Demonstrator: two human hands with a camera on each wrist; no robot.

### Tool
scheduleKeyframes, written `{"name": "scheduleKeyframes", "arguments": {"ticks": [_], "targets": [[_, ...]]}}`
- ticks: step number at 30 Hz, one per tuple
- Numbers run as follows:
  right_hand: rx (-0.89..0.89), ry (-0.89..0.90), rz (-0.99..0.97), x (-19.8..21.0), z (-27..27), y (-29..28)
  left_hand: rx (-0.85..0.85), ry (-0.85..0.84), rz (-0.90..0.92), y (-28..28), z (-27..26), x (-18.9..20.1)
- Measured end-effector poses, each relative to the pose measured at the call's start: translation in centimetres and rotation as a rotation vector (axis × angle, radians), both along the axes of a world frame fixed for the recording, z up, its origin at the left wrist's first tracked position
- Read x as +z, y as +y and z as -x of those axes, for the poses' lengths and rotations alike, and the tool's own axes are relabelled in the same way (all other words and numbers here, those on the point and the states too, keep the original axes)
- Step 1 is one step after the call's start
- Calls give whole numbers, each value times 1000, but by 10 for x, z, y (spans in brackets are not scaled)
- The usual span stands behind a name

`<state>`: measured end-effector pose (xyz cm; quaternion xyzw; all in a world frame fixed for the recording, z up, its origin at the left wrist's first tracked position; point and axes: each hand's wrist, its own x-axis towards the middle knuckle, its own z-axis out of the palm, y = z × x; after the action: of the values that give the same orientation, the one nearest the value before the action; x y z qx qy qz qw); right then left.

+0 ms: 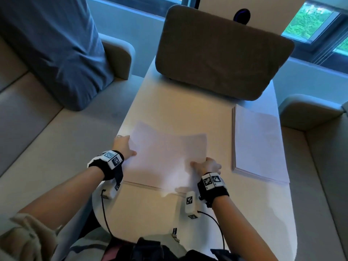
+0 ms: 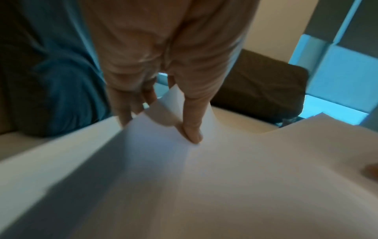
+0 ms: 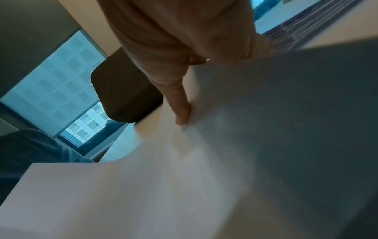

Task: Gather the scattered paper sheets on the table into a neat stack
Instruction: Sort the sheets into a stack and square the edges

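Both of my hands hold a white paper sheet [image 1: 167,157] just above the near middle of the pale table [image 1: 169,110]. My left hand [image 1: 125,146] pinches its left edge, thumb on top [image 2: 191,132] and the other fingers below. My right hand [image 1: 206,165] pinches the right edge the same way, thumb [image 3: 181,113] pressed onto the sheet [image 3: 184,177]. The sheet sags and curls in the middle [image 2: 225,177]. More sheets lie flat under it, their near edge [image 1: 150,186] showing. A second pile of sheets [image 1: 258,144] lies at the table's right side.
A brown cushion [image 1: 216,55] stands at the table's far end. A blue cushion [image 1: 56,49] leans on the beige sofa [image 1: 37,129] to the left. Another beige seat [image 1: 310,113] is at the right. Cables hang from my wrist cameras near the table's front edge.
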<state>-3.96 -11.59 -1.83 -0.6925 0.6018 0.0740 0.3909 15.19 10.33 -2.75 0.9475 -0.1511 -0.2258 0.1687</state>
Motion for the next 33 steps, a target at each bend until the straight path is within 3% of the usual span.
{"name": "scheduleKeyframes", "arguments": {"ticks": [6, 9, 13, 18, 22, 24, 26, 31, 33], "targets": [[-19, -15, -3, 1, -8, 1, 58, 21, 33, 3, -3, -12], [-49, -109, -1, 2, -9, -1, 85, 36, 53, 3, -3, -15], [-198, -262, -188, 11, -5, -5, 109, 60, 69, 7, -3, -18], [-37, -454, -294, 32, 1, -14, 85, 44, 66, 6, -3, -17], [95, -630, -247, 44, 10, -23, 68, 42, 74, 5, -7, -14], [103, -705, -223, 56, 20, -29, 156, 80, 222, 3, -11, -9], [88, -786, -197, 68, 29, -35, 259, 131, 486, -1, -14, -1], [-32, -920, -44, 85, 38, -42, 162, 269, 902, -23, -6, 23], [-118, -995, -24, 90, 37, -43, 216, 210, 946, -35, 1, 43]]}}
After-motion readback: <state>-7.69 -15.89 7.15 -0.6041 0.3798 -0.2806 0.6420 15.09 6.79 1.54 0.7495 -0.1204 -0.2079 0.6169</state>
